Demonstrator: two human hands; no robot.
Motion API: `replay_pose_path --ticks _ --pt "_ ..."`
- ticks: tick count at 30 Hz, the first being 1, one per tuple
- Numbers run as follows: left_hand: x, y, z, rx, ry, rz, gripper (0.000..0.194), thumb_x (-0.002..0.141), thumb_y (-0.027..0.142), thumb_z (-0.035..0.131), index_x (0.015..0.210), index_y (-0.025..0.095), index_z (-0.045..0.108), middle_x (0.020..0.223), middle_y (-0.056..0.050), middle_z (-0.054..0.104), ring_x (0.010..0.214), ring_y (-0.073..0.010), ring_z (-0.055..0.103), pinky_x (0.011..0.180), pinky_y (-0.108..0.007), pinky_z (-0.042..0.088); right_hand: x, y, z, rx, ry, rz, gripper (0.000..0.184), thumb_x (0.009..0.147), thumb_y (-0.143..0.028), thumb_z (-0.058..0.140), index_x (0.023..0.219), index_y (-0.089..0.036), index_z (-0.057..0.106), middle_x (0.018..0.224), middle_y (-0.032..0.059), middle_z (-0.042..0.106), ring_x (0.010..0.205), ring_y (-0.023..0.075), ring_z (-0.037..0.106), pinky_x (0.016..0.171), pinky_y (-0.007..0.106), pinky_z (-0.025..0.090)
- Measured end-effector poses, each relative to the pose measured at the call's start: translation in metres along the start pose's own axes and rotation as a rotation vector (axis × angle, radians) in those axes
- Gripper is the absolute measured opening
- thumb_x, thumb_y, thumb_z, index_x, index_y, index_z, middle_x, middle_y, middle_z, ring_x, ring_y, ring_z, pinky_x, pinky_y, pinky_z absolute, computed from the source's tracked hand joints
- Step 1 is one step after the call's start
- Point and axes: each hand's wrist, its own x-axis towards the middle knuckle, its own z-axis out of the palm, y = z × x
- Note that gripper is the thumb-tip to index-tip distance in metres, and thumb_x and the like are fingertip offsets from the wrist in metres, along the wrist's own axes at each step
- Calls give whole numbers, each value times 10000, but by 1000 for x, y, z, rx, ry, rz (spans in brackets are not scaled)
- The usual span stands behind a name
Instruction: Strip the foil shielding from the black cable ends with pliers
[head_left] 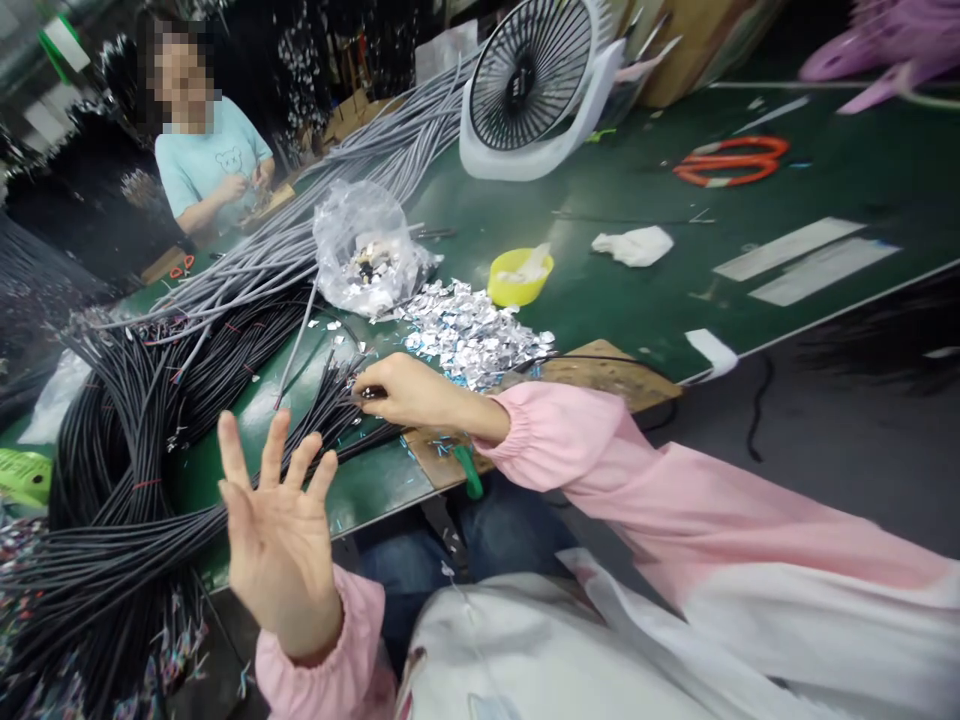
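Note:
My left hand (281, 545) is raised over the table's front edge, palm showing and fingers spread, with nothing in it. Behind it runs a bundle of black cables (330, 400) lying across the table. At the ends of that bundle my right hand (412, 395) is closed, fingers curled round a small dark, shiny thing (371, 393) whose kind I cannot make out. A heap of silvery foil scraps (472, 335) with bits of blue lies just beyond the right hand. Under the right forearm is a brown board (622, 375) at the edge.
Coiled black cables (112, 430) fill the left side, with grey cables (300, 230) behind. A plastic bag (364, 245), a yellow dish (521, 278), a white fan (532, 85) and orange-handled scissors (731, 162) stand or lie farther back. Another person (214, 165) works across the table.

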Motion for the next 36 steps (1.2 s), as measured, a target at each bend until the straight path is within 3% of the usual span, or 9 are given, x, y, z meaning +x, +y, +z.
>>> replay_pose_path --ticks 4,9,12,16,21,23,25,31,36 --pt "17 -15 -3 -69 42 -34 435 871 418 417 1293 314 434 1111 -61 630 926 -185 627 826 -356 489 1 0 0 -34 16 -8 142 730 -172 567 771 -167 703 672 23 640 609 111 516 557 208 298" --pt "20 -24 -9 -78 46 -37 398 858 407 450 1247 329 483 1107 -55 635 930 -183 631 821 -348 496 1 -1 0 -20 23 -16 125 724 -159 571 733 -161 696 666 25 641 606 113 519 561 210 299" --pt "27 -31 -14 2 38 18 367 834 403 501 1192 327 534 1062 -38 641 917 -153 621 801 -300 496 2 -1 0 67 154 21 144 764 -171 555 795 -154 695 700 29 649 609 108 522 578 208 312" --pt "61 -39 -21 399 11 234 347 695 273 686 1035 222 643 741 13 618 641 -70 564 601 -161 446 6 2 -1 181 450 41 287 889 -298 428 794 -130 641 590 -4 558 509 78 429 548 205 289" --pt "117 -42 -13 1071 -412 152 163 730 302 615 747 160 693 656 -17 657 573 -123 572 553 -219 431 9 5 -3 239 527 35 355 925 -334 350 675 -145 516 541 -36 441 484 69 381 534 209 262" --pt "126 -49 -7 1306 -601 106 138 740 263 594 699 174 692 603 -11 657 537 -131 570 543 -228 414 9 5 -4 246 520 36 351 927 -331 341 663 -152 487 535 -39 421 483 69 377 533 211 256" --pt "124 -59 -4 1394 -695 87 129 735 208 587 663 185 691 587 -15 661 539 -140 574 544 -234 392 9 4 -5 255 504 39 348 928 -330 336 658 -157 474 528 -42 404 480 68 368 530 210 252" --pt "102 -79 -9 1721 -667 266 220 833 216 477 787 211 692 746 -47 692 654 -171 607 568 -257 349 7 1 -8 248 421 90 327 912 -309 382 639 -155 475 503 -53 352 463 63 302 514 208 217" --pt "100 -90 -5 1784 -609 418 219 862 231 455 910 249 668 862 -19 658 747 -179 610 579 -269 361 6 1 -8 238 404 94 324 911 -301 389 644 -147 491 509 -54 353 467 60 281 515 201 216"
